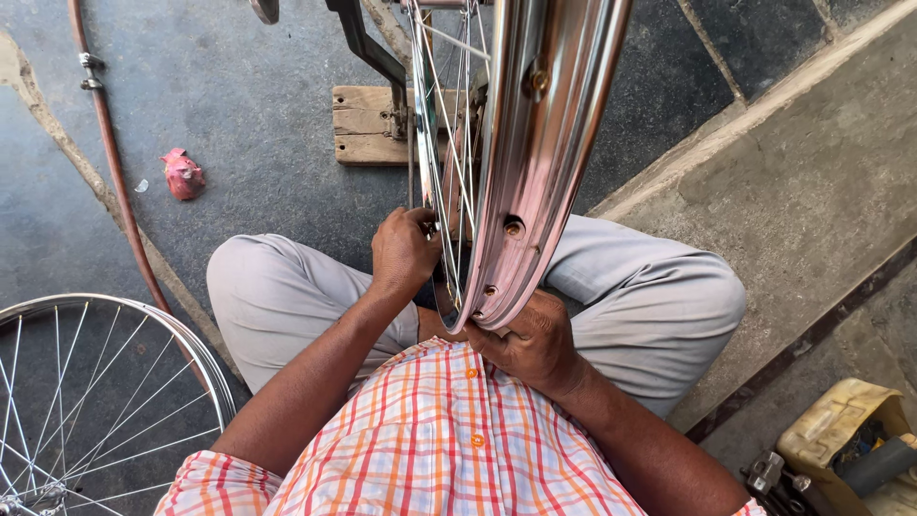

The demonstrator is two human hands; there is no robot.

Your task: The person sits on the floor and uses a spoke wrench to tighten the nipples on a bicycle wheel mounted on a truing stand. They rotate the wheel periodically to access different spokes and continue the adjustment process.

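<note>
A crumpled pink wrapper (181, 173) lies on the dark stone floor (239, 105), just right of a reddish hose (115, 162) that runs down the left side. At the lower right corner sits a worn yellow plastic container (841, 430) with dark metal parts (778, 478) beside it, on a paler concrete step.

The bicycle wheel (535, 153) — a shiny chrome rim with thin spokes — stands upright between the seated person's knees, reaching from the top edge down to the lap. The left hand (403, 252) has its grip closed at the spokes near the rim; what the fingers pinch there is too small to tell. The right hand (535, 342) is wrapped around the rim's lowest part from below, fingers curled shut on it.

Behind the wheel, a small wooden block (368, 124) rests on the floor with a dark metal stand (368, 43) rising from it. A second spoked wheel (95, 392) lies flat at the lower left — well apart from both hands.
</note>
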